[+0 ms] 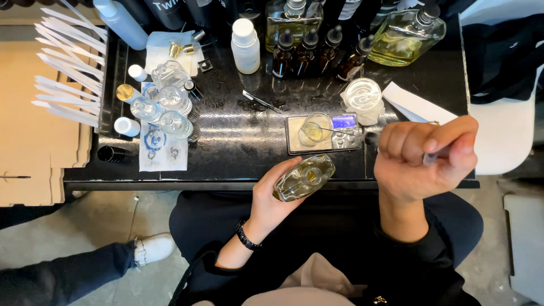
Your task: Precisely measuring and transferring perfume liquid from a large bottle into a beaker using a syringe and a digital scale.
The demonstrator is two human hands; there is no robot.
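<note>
Nearest the viewer, the left hand (272,198) grips a clear glass bottle (304,177) of pale yellow liquid, fingers wrapped around its lower end, the bottle tilted almost flat and held over the near edge of the black table (238,141). At about three o'clock from it, the right hand (422,156) is closed in a pinch on a thin pipette (396,141), whose slender stem runs toward ten o'clock and ends in the small glass beaker (316,128).

That beaker stands on a small digital scale (334,141) just beyond the bottle. At one o'clock from the scale lies a round clear glass lid (362,95) on a crumpled tissue, with a white paper sheet (416,105) beside it. At nine o'clock from the scale, well apart, a cluster of small empty glass bottles (164,105) sits on a paper towel.

Farther back, at twelve o'clock, stand a white plastic bottle (245,45), a row of brown dropper bottles (317,54) and a large flask of yellow liquid (405,37). White paper strips (68,68) fan out at the far left.

The risks, as I judge them: the bottle is tipped so low that, if its neck is open, liquid could run out over the table edge; whether it is capped cannot be told. The pipette stem resting in the light beaker could tip it or nudge it off the scale if the right hand jerks.
</note>
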